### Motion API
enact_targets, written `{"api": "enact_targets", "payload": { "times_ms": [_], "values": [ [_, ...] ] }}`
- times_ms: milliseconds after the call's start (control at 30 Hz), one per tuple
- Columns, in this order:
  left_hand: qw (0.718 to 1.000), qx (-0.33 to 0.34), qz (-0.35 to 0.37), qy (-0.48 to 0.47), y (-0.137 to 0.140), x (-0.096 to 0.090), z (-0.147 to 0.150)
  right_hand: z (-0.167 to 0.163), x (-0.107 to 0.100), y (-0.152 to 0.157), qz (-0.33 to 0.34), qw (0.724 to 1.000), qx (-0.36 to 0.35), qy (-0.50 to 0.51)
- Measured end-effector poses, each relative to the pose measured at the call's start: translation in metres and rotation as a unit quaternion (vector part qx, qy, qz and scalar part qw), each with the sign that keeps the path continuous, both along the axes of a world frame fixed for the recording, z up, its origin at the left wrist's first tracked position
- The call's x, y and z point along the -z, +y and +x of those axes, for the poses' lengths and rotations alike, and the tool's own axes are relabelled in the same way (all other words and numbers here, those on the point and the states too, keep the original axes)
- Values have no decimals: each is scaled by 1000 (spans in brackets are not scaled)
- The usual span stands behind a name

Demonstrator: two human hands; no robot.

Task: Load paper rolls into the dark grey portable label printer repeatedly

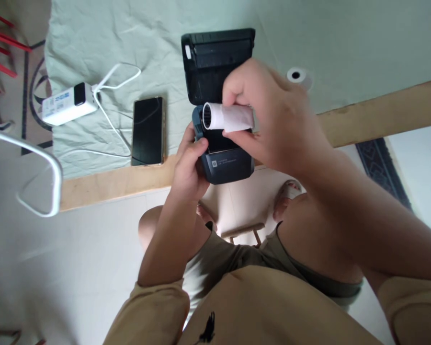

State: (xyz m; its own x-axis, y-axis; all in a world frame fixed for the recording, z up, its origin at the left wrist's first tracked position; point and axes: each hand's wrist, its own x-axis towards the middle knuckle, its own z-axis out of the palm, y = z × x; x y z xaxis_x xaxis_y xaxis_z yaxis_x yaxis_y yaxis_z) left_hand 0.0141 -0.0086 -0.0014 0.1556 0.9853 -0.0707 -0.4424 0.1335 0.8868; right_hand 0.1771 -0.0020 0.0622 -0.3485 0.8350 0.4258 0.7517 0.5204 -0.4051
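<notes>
My left hand (191,165) grips the left side of a small dark portable printer (233,167), its thumb on the rim of the opening. The printer's black lid (219,67) stands swung open away from me. Above the opening, my right hand (269,110) pinches a white paper roll (233,117) between thumb and fingers. The roll lies sideways, and its hollow dark core faces left. It hides part of the compartment, so I cannot tell whether it touches the inside. Beyond my right hand, a second white roll (296,75) with a dark core rests on the cloth.
A black-screened phone (148,130) lies left of the printer. Farther left is a white power bank (70,104) with a white cable (111,86). Pale green cloth (362,43) covers the table, whose wooden edge (118,186) runs near me. A white curved bar (55,177) juts in at left.
</notes>
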Motion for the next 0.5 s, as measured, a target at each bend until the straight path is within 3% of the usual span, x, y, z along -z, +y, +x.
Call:
{"api": "enact_targets", "payload": {
  "times_ms": [233,400,500],
  "values": [
    [1000,9,3,8,1,-2,0,3,7,11,-99,993,-45,-44],
    [999,5,2,-44,1,-2,2,-2,7,4,22,999,-9,-38],
    [997,-6,-2,-72,-1,-2,1,-3,10,-3,65,994,-74,-37]
  ]
}}
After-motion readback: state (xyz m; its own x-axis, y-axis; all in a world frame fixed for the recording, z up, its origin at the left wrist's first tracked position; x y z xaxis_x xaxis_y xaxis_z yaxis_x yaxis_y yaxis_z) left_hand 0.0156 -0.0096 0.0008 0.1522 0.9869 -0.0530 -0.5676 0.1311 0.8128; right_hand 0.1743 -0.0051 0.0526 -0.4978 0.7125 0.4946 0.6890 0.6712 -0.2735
